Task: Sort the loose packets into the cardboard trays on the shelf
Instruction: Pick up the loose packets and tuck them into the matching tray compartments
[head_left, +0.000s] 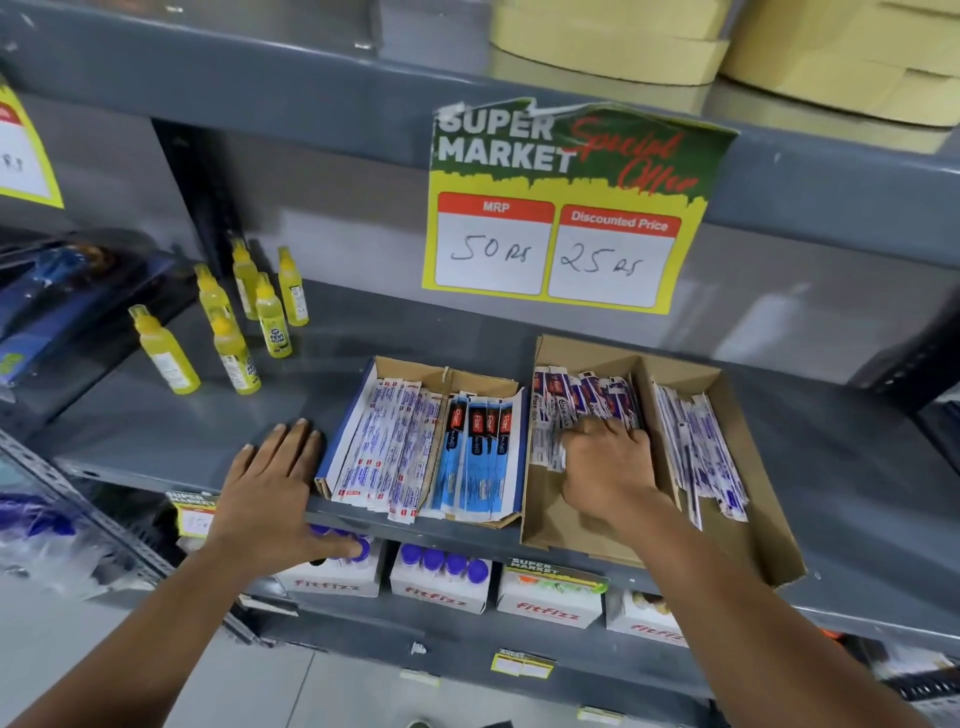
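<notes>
Two cardboard trays stand on the grey shelf. The left tray holds white packets on its left side and blue-black Flair packets on its right. The bigger right tray has a divider: purple-white packets lie in its left compartment, thin white packets in its right. My right hand rests palm-down in the left compartment, its fingers on the purple-white packets; whether it grips any is hidden. My left hand lies flat and spread on the shelf edge, just left of the left tray.
Several yellow glue bottles stand at the back left of the shelf. A yellow-green price sign hangs from the shelf above. White fitfizz boxes with blue caps fill the shelf below. Bare shelf lies between the bottles and the left tray.
</notes>
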